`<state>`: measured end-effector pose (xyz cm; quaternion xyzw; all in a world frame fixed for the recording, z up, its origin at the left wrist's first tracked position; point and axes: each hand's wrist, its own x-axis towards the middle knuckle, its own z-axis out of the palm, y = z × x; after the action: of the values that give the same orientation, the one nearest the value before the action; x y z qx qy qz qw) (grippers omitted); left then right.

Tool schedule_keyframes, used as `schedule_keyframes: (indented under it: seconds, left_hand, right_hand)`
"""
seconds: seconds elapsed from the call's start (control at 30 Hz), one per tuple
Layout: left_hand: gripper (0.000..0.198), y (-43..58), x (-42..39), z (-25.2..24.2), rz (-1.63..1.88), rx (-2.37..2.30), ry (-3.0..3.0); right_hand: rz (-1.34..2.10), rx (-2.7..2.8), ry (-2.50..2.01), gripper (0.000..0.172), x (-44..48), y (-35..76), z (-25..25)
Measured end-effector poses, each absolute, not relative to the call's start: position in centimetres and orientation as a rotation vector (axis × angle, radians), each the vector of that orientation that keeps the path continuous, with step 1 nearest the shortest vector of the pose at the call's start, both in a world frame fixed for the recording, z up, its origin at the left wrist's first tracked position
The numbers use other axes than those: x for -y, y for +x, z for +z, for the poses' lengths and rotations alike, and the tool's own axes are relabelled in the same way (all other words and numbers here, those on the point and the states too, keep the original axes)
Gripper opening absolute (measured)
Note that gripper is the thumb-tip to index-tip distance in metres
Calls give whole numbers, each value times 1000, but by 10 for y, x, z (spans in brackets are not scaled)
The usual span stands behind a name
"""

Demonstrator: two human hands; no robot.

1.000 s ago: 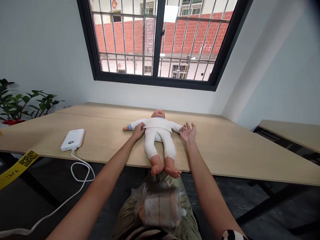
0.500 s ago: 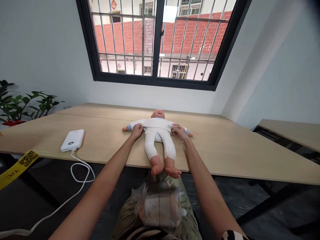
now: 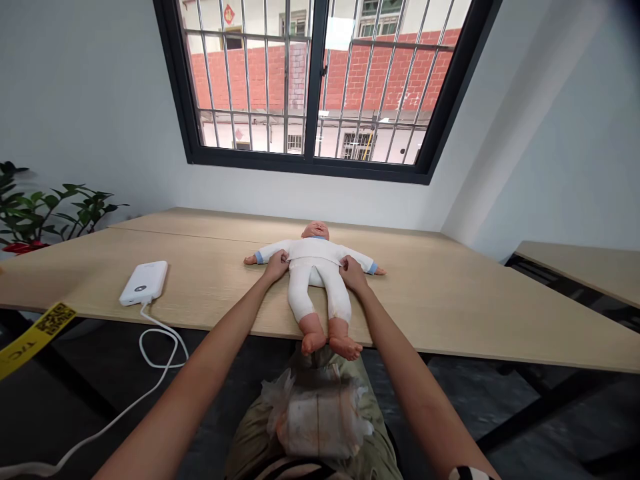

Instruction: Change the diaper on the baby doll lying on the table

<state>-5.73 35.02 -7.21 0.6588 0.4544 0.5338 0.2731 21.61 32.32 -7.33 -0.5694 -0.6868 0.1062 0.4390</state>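
Note:
A baby doll (image 3: pixel 315 230) lies on its back on the wooden table, head toward the window and bare feet at the front edge. It wears a white top (image 3: pixel 315 249) with blue cuffs and white trousers (image 3: pixel 301 293). My left hand (image 3: pixel 277 264) is closed on the lower edge of the top at the doll's waist, on the left side. On the other side, my right hand (image 3: pixel 353 272) pinches the same edge. The doll's arms are spread out to both sides.
The wooden table (image 3: pixel 450 300) runs across the view. A white power bank (image 3: pixel 145 283) with a white cable (image 3: pixel 173 333) lies at the left. A plastic-wrapped bundle (image 3: pixel 320 421) rests on my lap. A potted plant (image 3: pixel 40 207) stands far left, and a barred window (image 3: pixel 310 80) is behind.
My right hand has moved slightly left and down, closing at the top's edge and uncovering the doll's sleeve. The top's hem now lies a little lower and straighter.

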Motion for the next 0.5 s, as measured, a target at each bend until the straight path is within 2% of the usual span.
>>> schedule_keyframes:
  seconds: [0.27, 0.5]
  left_hand:
    - [11, -59, -355, -77, 1498, -1333, 1884]
    - [14, -61, -354, -73, 1447, -1347, 1934]
  right_hand:
    - [174, 1545, -1585, 10, -315, 213, -65]
    - [424, 1341, -1398, 18, -323, 213, -68]
